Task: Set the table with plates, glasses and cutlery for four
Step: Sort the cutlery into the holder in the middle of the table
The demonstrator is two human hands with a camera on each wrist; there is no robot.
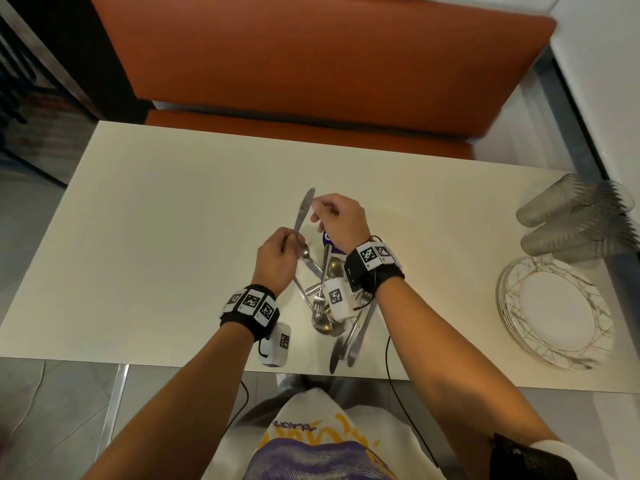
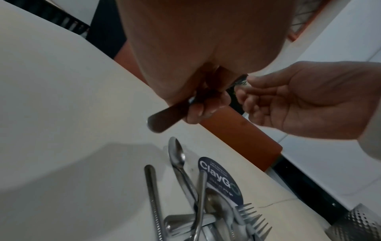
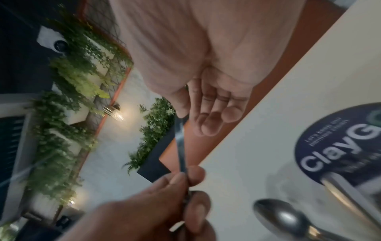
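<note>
Steel knife (image 1: 303, 211) held above the table (image 1: 145, 237), blade pointing away from the person. Left hand (image 1: 277, 259) grips its handle, fingers curled round it; in the left wrist view the handle end pokes out below the fingers (image 2: 203, 107). Right hand (image 1: 337, 218) at the blade: thumb and forefinger pinch it, the other fingers loosely curled. Right wrist view shows the blade running from the left-hand pinch up to the right thumb.

Cutlery pile (image 1: 329, 306) lies on the table under and between both wrists: forks, spoons, knives crossed over one another, count unclear. One spoon (image 1: 304, 251) sits at the far edge of the pile, just below the left hand. Round dark sticker (image 1: 329, 241) on the tabletop, partly under the pile and the right wrist.

Plates (image 1: 554, 313) stacked at the right end of the table, white with a gold web pattern on the rim. Glasses (image 1: 568, 216) beyond them, clear, ribbed, lying on their sides, touching one another; blurred, number unclear.

Orange bench (image 1: 311, 57) along the far side.
</note>
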